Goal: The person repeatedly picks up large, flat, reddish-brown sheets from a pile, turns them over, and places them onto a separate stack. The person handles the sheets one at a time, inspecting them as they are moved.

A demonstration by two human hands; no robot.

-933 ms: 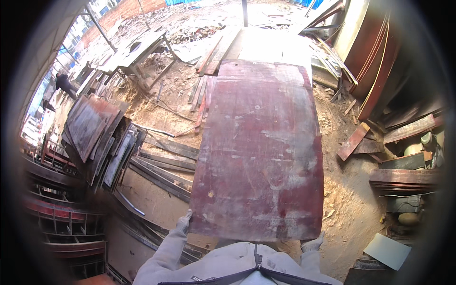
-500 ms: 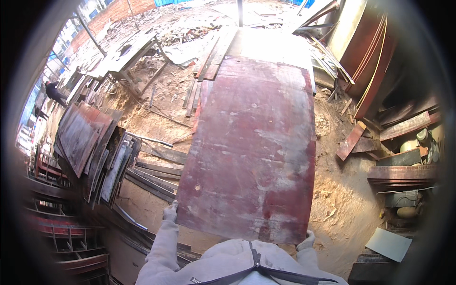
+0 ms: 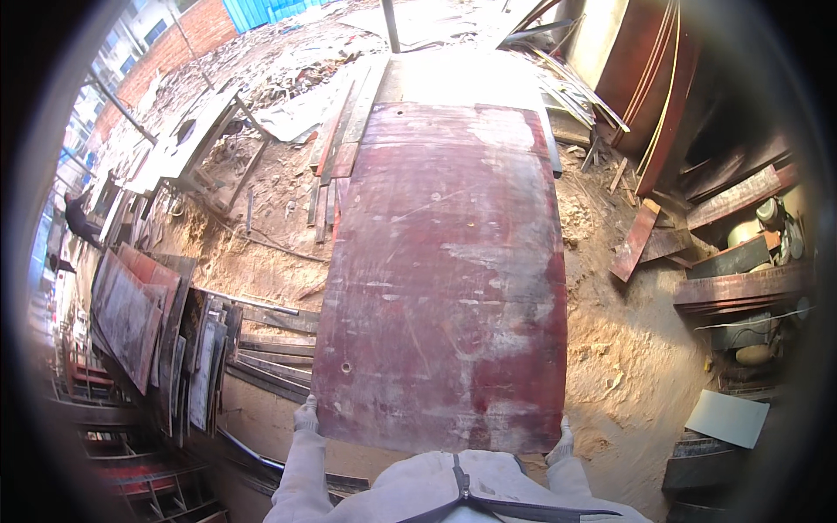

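Change since earlier: your view has swung left and forward, and the board's near end now sits closer to your chest; the stacked panels have slid further to your left.
Board: the large dark-red plywood panel (image 3: 445,279) is held flat in front of you, its long side running away from your body, above sandy ground (image 3: 628,366).
Left hand: your gloved left hand (image 3: 305,414) is clamped on the near left corner of the panel.
Right hand: your gloved right hand (image 3: 562,440) grips the near right corner, mostly hidden under the edge.
Carrying well: you would do best to keep both corners level so the far end does not dip, and to watch for the loose planks (image 3: 336,166) ahead and the offcut (image 3: 635,240) on your right, which look like trip hazards.
Footing: the ground looks soft and uneven, so short steps seem wise.
Stacks: leaning panels (image 3: 131,314) stand well apart on your left.
Packages and signs: no label or sign is legible; a pale flat sheet (image 3: 725,417) lies at lower right, and a blue corrugated wall (image 3: 261,10) stands far off.
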